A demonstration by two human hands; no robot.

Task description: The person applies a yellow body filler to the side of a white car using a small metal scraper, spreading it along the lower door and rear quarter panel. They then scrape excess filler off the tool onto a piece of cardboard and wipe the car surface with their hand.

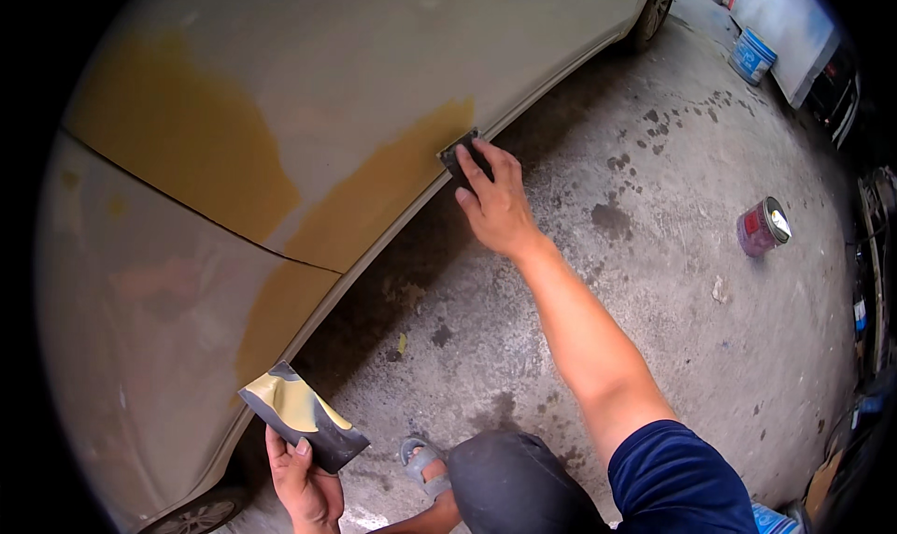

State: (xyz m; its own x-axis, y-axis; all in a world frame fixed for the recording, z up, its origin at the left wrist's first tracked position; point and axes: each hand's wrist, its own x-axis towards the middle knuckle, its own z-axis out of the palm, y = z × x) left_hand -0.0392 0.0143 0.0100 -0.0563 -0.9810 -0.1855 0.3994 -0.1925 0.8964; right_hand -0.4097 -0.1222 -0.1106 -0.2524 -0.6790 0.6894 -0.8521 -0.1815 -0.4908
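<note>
Along the lower edge of a greyish car (364,62), the right hand (500,198) grips a small dark flat block (451,160), its fingers spread over the outer face, at the far end of a mustard-yellow patch (383,198). Nearer the person, the left hand (306,485) is closed on the lower edge of a dark flat sheet (329,448), thumb in front, which is tilted beside the car's lower edge and carries a smear of pale yellow paste (288,398). A second, broader mustard patch (187,132) covers the bodywork further left, and a dark panel seam (206,212) runs along its lower border. On the stained concrete floor (654,338), well apart from both hands, a reddish can (755,232) sits to the right, with a blue bucket (752,56) beyond it. A grey sandal (420,459) shows beside the person's dark-clad knee (514,483).
</note>
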